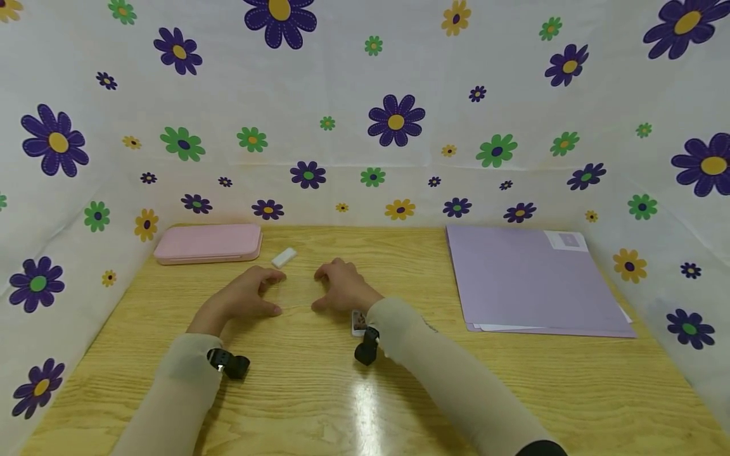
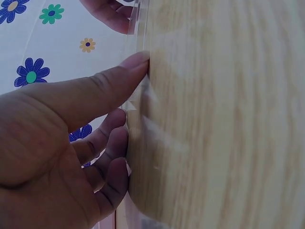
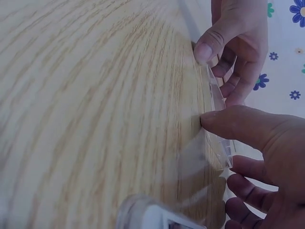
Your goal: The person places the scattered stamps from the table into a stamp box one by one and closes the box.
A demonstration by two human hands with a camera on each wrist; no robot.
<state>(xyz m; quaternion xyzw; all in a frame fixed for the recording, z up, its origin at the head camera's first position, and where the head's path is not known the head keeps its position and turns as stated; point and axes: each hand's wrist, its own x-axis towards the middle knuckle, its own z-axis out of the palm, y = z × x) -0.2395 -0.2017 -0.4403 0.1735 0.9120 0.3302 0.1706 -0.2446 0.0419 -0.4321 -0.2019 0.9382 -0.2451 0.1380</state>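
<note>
A thin, clear plastic piece, flat like a shallow case or lid, lies low at the table between both hands; its exact kind is hard to tell. My left hand grips its left side, thumb on the near edge and fingers at the far one. On the opposite side my right hand holds it the same way. In the left wrist view the left thumb touches the clear edge. The right wrist view shows the right thumb against the plastic.
Behind the hands lies a white eraser-like block, beside a pink pencil case. A small white-edged item with a dark middle sits partly under the right wrist. At right rests a purple folder with papers. Flowered cloth walls the table.
</note>
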